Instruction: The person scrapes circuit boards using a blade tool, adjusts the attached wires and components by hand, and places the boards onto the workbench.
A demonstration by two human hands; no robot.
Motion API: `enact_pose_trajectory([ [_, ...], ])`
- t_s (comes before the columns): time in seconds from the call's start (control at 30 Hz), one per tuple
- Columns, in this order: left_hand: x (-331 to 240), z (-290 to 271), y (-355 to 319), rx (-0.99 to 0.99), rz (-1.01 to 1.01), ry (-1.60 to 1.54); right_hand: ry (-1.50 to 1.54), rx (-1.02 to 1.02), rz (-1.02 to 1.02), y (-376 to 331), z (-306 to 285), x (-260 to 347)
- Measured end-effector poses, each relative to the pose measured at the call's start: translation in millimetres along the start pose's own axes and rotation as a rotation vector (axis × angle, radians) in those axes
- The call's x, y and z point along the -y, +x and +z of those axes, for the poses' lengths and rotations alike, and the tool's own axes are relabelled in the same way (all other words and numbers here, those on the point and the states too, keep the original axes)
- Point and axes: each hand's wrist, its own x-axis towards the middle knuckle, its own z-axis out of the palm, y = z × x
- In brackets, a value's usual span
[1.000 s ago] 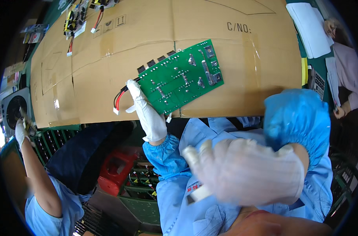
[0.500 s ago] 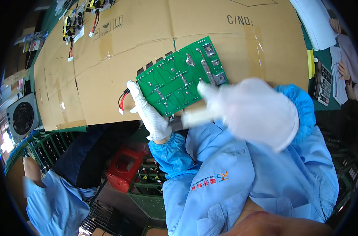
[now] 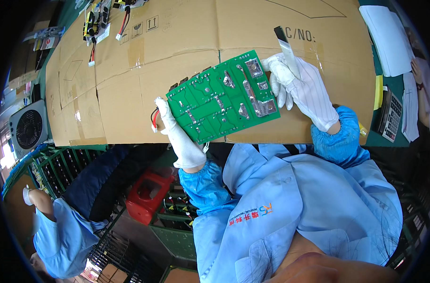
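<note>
My left hand (image 3: 179, 137), in a white glove, grips the left edge of a green circuit board (image 3: 206, 109), its thumb up at the corner. The board is tilted, solder side up, with wide silver solder patches at its right end. A red and black wire with a white plug hangs by its left corner. My right hand (image 3: 295, 80), gloved too, is closed on a flat, pale brush-like tool (image 3: 288, 52) whose black end points up and away. Its fingers are at the board's right edge; whether they touch it I cannot tell.
Cardboard (image 3: 130, 99) covers the table. Boards with wires (image 3: 96, 23) lie far left; papers (image 3: 387, 40) and a calculator (image 3: 390, 115) lie right. A fan (image 3: 28, 125) is at the left, a red plastic container (image 3: 149, 195) below. Another person (image 3: 66, 236) is lower left, another far right.
My right hand has swung from in front of the board out to its right edge, and the tool's dark end now points up instead of down-left. The board has shifted slightly right.
</note>
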Motion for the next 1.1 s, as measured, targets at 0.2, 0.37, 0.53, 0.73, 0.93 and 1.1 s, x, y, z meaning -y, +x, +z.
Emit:
enact_pose_trajectory([
  [0.2,-4.3,2.3,4.3,-0.043,-0.016,0.027,0.048,-0.003,0.055,2.4,3.1,0.0],
  [0.37,-5.7,-5.3,10.2,-0.009,-0.041,0.050,0.022,-0.009,0.046,3.1,6.6,-1.7],
  [0.53,-6.8,-14.1,13.9,0.108,-0.069,0.063,-0.017,0.025,0.123,3.7,3.9,0.8],
  [0.73,-3.4,-11.7,8.9,0.132,-0.063,0.046,0.012,0.021,0.107,4.4,2.3,0.9],
  [0.93,0.2,-8.7,6.9,0.021,-0.016,-0.010,-0.316,-0.245,-0.150,-1.0,-10.0,-7.9],
  [1.1,1.7,-10.8,7.4,0.022,-0.008,-0.043,-0.297,-0.192,-0.192,-12.2,-15.6,-17.6],
])
